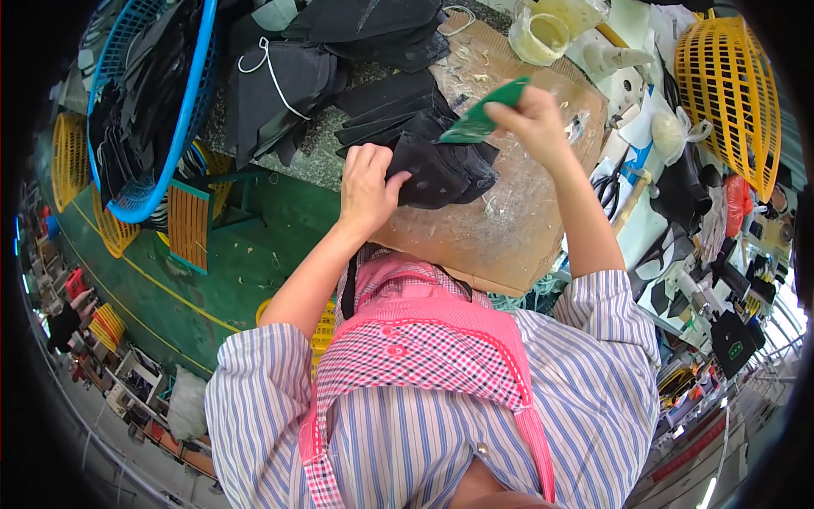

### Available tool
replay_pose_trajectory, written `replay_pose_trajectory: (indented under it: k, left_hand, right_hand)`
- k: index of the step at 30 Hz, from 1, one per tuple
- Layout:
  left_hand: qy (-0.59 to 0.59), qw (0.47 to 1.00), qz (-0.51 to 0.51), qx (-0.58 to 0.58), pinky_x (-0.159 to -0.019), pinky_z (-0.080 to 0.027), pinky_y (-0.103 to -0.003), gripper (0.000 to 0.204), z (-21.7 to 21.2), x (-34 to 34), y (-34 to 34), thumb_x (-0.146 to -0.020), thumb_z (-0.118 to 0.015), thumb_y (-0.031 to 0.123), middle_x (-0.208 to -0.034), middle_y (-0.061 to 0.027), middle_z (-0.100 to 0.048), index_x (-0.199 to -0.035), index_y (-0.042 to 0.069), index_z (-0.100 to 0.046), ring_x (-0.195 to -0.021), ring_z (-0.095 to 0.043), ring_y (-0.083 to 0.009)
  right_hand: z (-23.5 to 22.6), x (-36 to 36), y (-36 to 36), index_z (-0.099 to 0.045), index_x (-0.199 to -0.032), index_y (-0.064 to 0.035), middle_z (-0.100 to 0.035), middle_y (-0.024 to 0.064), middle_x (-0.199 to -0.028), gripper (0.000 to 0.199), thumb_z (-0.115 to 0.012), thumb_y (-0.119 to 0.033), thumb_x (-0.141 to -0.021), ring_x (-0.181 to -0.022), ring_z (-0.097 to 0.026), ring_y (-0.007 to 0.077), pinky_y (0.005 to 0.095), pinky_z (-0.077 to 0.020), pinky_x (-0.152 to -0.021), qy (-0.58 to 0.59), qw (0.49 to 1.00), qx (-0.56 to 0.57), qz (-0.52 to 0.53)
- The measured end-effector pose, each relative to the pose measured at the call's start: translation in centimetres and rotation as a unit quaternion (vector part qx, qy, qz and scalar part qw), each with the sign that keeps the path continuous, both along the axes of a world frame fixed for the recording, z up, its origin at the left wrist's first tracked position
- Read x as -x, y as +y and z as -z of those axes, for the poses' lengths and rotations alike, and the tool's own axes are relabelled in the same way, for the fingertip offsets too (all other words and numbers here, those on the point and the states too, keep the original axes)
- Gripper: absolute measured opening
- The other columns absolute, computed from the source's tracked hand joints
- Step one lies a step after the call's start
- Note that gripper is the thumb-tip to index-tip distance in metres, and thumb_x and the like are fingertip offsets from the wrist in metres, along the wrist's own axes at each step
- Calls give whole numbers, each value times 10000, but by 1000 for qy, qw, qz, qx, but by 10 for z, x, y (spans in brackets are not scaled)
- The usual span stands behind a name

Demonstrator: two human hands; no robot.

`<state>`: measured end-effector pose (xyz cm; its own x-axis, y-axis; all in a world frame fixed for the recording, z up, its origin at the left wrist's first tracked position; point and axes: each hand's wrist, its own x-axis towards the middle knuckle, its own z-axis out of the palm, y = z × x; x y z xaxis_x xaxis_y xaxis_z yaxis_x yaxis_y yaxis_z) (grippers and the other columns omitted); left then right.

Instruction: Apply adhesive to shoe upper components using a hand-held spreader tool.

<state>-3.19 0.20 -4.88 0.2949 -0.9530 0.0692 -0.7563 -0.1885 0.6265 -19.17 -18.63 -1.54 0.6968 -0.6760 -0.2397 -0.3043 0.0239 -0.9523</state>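
Note:
My left hand (368,188) grips the near left edge of a fanned stack of black fabric pieces (434,176), its thumb resting on top. Between the thumb and fingers of my right hand (532,123) is a flat green scraper (480,116). The scraper's lower left edge meets or hovers just over the far edge of the stack; I cannot tell which. Under the stack lies a cardboard sheet (517,212) smeared with dried, whitish residue. Another layered row of black pieces (392,109) spreads out just beyond my left hand.
Bundles of black pieces, one with a white cord (284,81), lie at the far left of the table. A blue basket (136,210) full of black pieces stands left. A smeared plastic tub (539,38) sits at the back, a yellow basket (727,93) at the far right.

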Motion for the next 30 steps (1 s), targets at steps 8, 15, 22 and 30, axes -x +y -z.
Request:
replay_pose_trajectory:
  k: [8,15,22,30]
  left_hand:
    - [314,948,-9,48,-931,-282,-307,214,-66,-50,-2,-590,-667,48,-1221,-109,-411,-752,-2,-536,-1137,-364,-206]
    - [-174,959,-25,224,-613,-399,-312,95,-93,-53,-29,-684,-589,14,-787,-56,-577,-689,50,-502,-701,-533,-209]
    - [-263,944,172,100,-533,-382,-261,90,-5,9,5,-658,-514,153,-966,-118,-560,-739,126,-485,-715,-510,-185]
    - [-233,953,176,83,-533,-411,-257,90,1,2,8,-658,-513,146,-974,-118,-558,-739,119,-484,-735,-514,-186]
  right_hand:
    - [-4,-18,16,-563,-815,-34,-548,130,-708,121,-615,-70,-712,-533,-491,236,287,-400,-502,13,920,373,-121]
    - [-1,12,0,-588,-789,-46,-589,51,-639,93,-613,-124,-745,-539,-529,136,250,-424,-497,1,984,168,68]
    - [13,-17,22,-605,-772,-24,-578,63,-618,84,-627,-97,-735,-530,-508,82,227,-396,-484,33,996,86,0]
    - [-1,12,25,-594,-779,-36,-570,94,-657,77,-620,-62,-712,-570,-538,197,264,-420,-539,-26,965,232,-119]
